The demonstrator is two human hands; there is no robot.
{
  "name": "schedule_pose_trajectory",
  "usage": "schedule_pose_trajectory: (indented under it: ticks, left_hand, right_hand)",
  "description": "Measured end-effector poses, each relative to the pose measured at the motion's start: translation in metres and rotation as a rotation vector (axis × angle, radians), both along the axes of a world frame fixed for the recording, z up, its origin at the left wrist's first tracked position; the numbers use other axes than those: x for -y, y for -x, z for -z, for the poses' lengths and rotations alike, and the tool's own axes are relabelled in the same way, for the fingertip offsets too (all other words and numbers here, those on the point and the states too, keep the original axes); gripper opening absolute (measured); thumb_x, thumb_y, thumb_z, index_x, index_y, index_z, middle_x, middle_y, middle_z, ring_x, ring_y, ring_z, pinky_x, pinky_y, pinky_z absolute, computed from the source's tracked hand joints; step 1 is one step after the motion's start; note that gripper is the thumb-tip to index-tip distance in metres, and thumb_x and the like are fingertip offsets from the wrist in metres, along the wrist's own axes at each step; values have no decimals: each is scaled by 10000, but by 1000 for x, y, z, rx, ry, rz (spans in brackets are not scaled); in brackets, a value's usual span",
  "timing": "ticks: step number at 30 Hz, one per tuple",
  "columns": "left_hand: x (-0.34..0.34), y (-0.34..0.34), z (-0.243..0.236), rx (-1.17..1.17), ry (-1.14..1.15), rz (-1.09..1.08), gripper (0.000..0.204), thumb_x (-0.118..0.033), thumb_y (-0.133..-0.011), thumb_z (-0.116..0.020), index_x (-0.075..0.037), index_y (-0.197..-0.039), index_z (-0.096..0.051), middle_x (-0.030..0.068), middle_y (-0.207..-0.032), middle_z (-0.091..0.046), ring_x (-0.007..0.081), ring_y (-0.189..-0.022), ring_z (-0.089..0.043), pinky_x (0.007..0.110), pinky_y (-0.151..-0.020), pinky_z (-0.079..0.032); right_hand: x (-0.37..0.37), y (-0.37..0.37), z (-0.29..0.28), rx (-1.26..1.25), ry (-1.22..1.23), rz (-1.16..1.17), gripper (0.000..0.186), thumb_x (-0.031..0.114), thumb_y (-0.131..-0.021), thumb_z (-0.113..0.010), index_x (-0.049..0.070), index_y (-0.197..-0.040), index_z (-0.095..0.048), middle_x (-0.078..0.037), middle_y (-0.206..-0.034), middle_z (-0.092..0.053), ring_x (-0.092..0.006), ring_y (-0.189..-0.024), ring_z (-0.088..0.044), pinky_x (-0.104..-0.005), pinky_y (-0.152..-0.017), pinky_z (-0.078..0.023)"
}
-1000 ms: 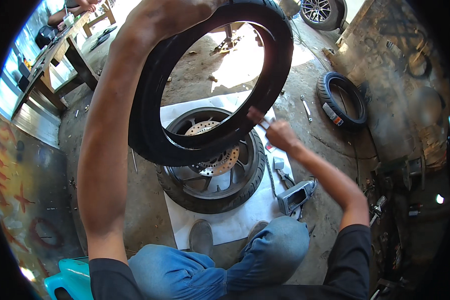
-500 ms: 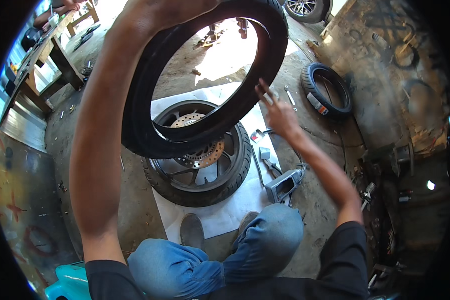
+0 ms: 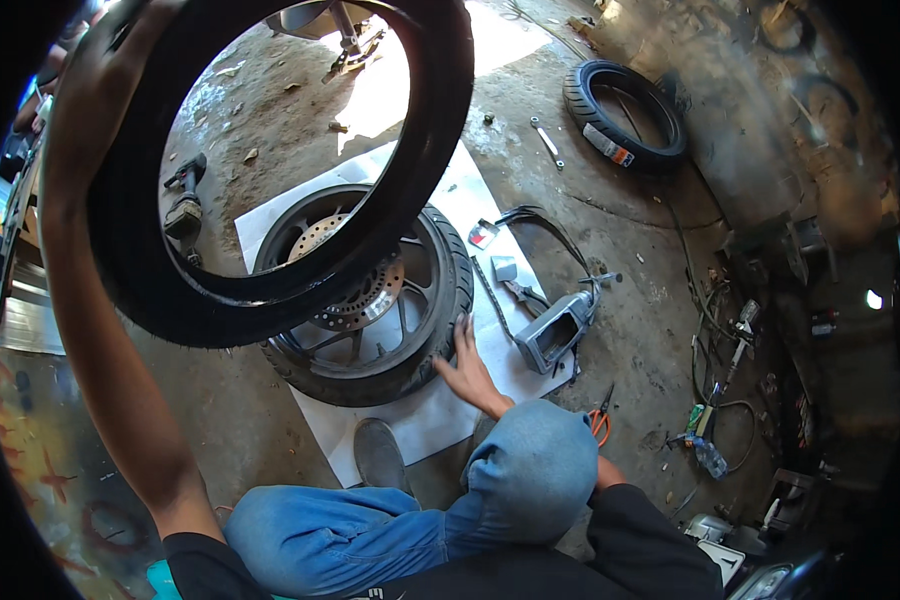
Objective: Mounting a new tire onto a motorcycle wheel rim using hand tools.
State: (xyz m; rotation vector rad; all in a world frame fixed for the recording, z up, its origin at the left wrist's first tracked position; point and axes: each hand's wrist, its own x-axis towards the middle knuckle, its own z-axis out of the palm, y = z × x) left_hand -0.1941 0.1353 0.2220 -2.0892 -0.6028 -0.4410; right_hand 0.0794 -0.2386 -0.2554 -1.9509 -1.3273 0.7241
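Contact on the right side has shifted downward. Half a second ago the bare right hand was raised beside the loose black rubber tire; now it is low, fingers spread and closed on nothing, thumb and fingertips seeming to rest on the treaded black tire of the dark, spoked metal wheel. That wheel lies flat on the white sheet, its round, drilled metal brake disc facing up and partly hidden behind the loose tire. The bare left hand stays clamped on the loose tire's upper left edge, holding it raised and tilted; it sits further left in view, but the camera has turned too, so its true travel I cannot tell. For the work, this looks like attention passing to the wheel, the loose tire not yet set down.
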Motion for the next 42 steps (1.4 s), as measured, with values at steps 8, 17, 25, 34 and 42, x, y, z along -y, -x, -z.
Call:
schedule_pose_trajectory:
  ticks: [8,17,25,34,42]
  left_hand:
    - [94,4,32,809,616,45,544,-434,-1033,-599,-23,-1384,-656,158,-1361,-683,260,-1281,-627,371,-1126,-423]
    - [175,18,37,1044,771,80,671,-422,-967,-692,57,-1422,-579,208,-1364,-647,299,-1288,-598,403,-1125,-420]
    - [248,222,278,1661,759,393,814,-638,-1065,-376,-7,-1578,-352,189,-1627,-370,317,-1500,-381,481,-1226,-310]
    - [302,143,218,2254,723,206,807,-661,-1063,-336,-3,-1514,-460,183,-1444,-570,298,-1256,-622,470,-1089,-523]
    - [278,86,355,2358,1339,-31,906,-727,-1041,-300,1,-1575,-379,173,-1539,-500,330,-1378,-534,448,-1193,-402]
  right_hand:
    - [-22,-98,-64,-146,396,100,633,244,-881,-756,72,-1466,-583,-171,-1028,-787,-279,-923,-774,-396,-916,-575]
    - [-229,-76,-85,-1332,-338,332,732,573,-1088,-390,165,-1670,-212,-182,-1663,-314,-365,-1335,-543,-488,-1099,-468]
    - [-260,-14,-120,-1601,-445,-92,524,464,-1095,-438,97,-1465,-494,-73,-1268,-660,-186,-1121,-656,-351,-957,-578]
    - [-133,-51,-200,-1285,-353,221,669,557,-1108,-342,49,-1520,-481,-106,-1459,-594,-235,-1287,-597,-377,-1124,-467]
    - [-103,-83,-163,-642,-233,284,792,578,-1101,-309,-17,-1621,-258,-207,-1630,-386,-317,-1490,-398,-361,-1231,-292]
